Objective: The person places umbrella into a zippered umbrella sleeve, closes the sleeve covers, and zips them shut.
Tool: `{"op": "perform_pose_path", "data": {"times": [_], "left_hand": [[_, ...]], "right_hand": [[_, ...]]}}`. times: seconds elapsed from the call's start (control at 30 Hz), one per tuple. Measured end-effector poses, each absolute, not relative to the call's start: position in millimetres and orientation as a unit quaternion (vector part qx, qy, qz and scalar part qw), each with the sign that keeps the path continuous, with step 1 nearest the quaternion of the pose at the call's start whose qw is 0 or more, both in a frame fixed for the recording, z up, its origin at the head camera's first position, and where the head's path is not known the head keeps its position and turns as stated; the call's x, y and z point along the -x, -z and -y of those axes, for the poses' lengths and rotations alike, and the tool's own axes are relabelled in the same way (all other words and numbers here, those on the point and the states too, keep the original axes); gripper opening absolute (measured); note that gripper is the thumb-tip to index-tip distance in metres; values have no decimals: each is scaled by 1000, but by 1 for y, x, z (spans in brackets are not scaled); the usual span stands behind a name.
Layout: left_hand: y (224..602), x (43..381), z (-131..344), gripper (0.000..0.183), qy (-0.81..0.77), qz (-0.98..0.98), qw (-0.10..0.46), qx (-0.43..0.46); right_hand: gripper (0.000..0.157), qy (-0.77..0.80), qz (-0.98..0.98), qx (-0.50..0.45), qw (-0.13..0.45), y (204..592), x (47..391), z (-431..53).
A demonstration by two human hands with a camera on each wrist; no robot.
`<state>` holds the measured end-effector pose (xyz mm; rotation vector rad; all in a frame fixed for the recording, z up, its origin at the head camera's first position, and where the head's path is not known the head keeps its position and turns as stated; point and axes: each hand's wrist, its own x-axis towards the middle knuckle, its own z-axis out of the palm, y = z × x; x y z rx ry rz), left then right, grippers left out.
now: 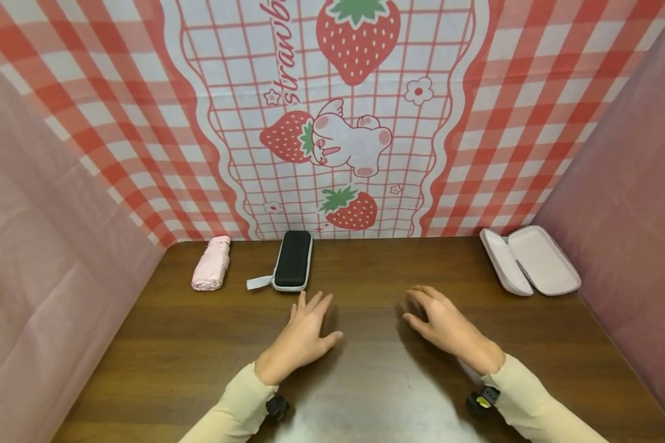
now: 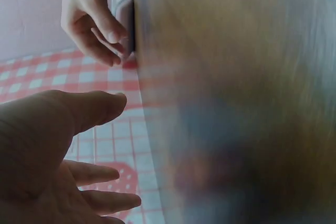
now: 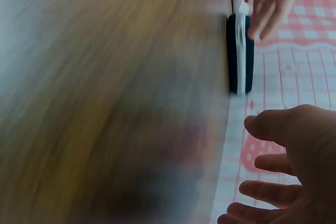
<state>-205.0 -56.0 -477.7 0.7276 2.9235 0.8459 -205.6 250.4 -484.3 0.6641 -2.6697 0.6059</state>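
Observation:
My left hand (image 1: 301, 337) hovers over the wooden table with its fingers spread and nothing in it. Just beyond its fingertips lies a black zip case (image 1: 294, 259) with a pale zip edge and a white strap (image 1: 259, 282). My right hand (image 1: 446, 323) is held palm inward over the table, fingers loosely bent and holding nothing. In the right wrist view the black case (image 3: 240, 56) stands out past the thumb, close to the left hand (image 3: 274, 1). In the left wrist view the right hand (image 2: 94, 22) appears near the far light case (image 2: 123, 22).
A folded pink cloth-like bundle (image 1: 212, 264) lies at the back left. At the back right rests an opened pale pink case (image 1: 543, 261). A strawberry-print cloth (image 1: 354, 141) hangs behind the table (image 1: 366, 394), with pink cloth walls (image 1: 626, 141) on both sides.

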Motion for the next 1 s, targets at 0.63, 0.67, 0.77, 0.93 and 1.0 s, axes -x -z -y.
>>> {"op": "perform_pose_path", "data": {"times": [0.63, 0.67, 0.77, 0.93, 1.0], "left_hand": [[457, 157, 2, 89, -262, -921, 46, -284], [455, 154, 0, 89, -262, -920, 44, -287], [453, 148, -4, 88, -262, -919, 33, -293], [451, 140, -12, 81, -270, -916, 0, -296], [450, 137, -15, 78, -270, -916, -13, -296]], "right_hand": [[55, -214, 916, -135, 312, 463, 191, -357], [55, -219, 911, -131, 323, 463, 191, -362], [54, -234, 896, -117, 358, 463, 195, -376], [51, -251, 880, -86, 393, 467, 206, -402], [51, -248, 879, -76, 399, 469, 211, -412]]}}
